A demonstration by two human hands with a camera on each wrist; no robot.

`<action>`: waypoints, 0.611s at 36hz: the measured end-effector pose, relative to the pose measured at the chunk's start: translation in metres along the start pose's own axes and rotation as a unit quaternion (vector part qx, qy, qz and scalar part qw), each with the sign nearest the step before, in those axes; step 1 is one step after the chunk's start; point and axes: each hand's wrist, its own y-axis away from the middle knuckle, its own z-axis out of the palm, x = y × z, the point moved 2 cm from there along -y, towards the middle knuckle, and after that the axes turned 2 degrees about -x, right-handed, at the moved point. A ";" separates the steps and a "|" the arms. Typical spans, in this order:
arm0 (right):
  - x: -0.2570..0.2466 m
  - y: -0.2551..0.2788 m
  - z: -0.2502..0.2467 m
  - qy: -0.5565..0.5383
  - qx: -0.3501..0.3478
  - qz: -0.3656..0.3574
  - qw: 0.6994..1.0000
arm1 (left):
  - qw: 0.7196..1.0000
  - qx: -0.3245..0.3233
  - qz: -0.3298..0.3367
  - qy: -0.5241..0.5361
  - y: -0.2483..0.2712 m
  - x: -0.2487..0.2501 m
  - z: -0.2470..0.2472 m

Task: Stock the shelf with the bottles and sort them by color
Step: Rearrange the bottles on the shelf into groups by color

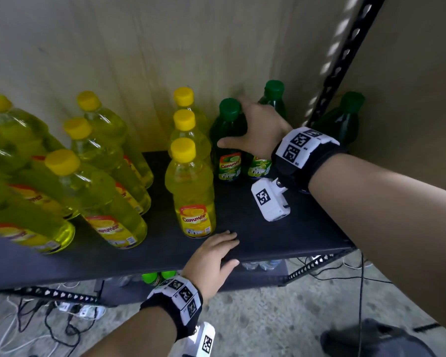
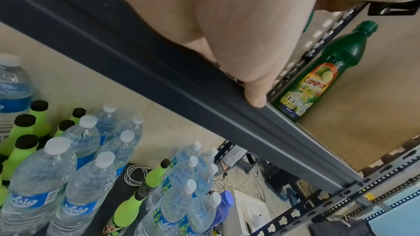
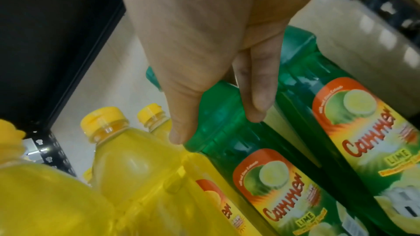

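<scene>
Black shelf board (image 1: 281, 235) on a slotted metal rack, seen from above against a pale wood-grain back panel (image 1: 139, 47).

On the left and middle of the board: upright yellow Cammer bottles with yellow caps, about 9 in view, including a row of 3 running front to back near the middle; front one of that row (image 1: 191, 186) just left of the green bottles.

Right of that row: 2 green Cammer lime bottles side by side, upright, green caps, toward the back of the board. Nearer green bottle (image 1: 228, 140) touching or just beside the yellow row; second green bottle (image 1: 273, 99) behind the hand. A third green bottle (image 1: 345, 117) beyond the rack's upright post (image 1: 340, 60), outside this bay.

Right hand (image 1: 258, 130) reaching in over the board, wrapped around the shoulder of the nearer green bottle: thumb on the side facing the yellow bottles, fingers (image 3: 256, 96) curled down between the 2 green bottles, cap poking out above.

Left hand (image 1: 214, 256) on the front edge of the board, fingers relaxed and fairly straight on top, thumb (image 2: 254, 96) pressed against the front lip, holding nothing.

Below, on a lower shelf: clear water bottles (image 2: 56, 177) with blue labels and white caps, plus bright green bottles with black caps (image 2: 22, 143).

On the floor: cables and a power strip (image 1: 83, 309).
</scene>
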 end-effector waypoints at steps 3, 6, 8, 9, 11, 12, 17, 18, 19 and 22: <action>0.002 0.009 -0.001 -0.023 0.011 0.011 1.000 | 1.000 0.005 0.002 0.000 0.000 -0.001 0.001; 0.005 0.018 0.001 -0.047 0.028 0.027 0.998 | 1.000 0.018 0.000 0.010 0.000 -0.003 0.002; 0.008 0.024 0.002 -0.054 0.036 0.033 0.997 | 1.000 0.022 -0.001 0.014 0.000 -0.004 0.002; 0.009 0.026 0.002 -0.060 0.041 0.034 0.997 | 1.000 0.022 -0.001 0.015 0.000 -0.004 0.002; 0.011 0.032 -0.001 -0.078 0.050 0.040 0.995 | 1.000 0.018 -0.006 0.017 0.000 -0.003 0.001; 0.012 0.035 -0.002 -0.084 0.052 0.044 0.994 | 1.000 0.016 -0.007 0.017 0.000 -0.002 0.000; 0.020 0.048 -0.010 -0.087 0.046 0.048 0.994 | 0.999 0.022 -0.013 0.020 -0.002 0.000 0.001; 0.023 0.051 -0.012 -0.084 0.044 0.048 0.994 | 0.999 0.028 -0.015 0.021 -0.002 0.001 0.001; 0.025 0.053 -0.013 -0.082 0.043 0.050 0.994 | 0.999 0.035 -0.016 0.023 -0.002 0.002 0.002; 0.035 0.058 -0.017 -0.088 0.041 0.064 0.993 | 0.998 0.056 -0.026 0.030 -0.004 0.004 0.003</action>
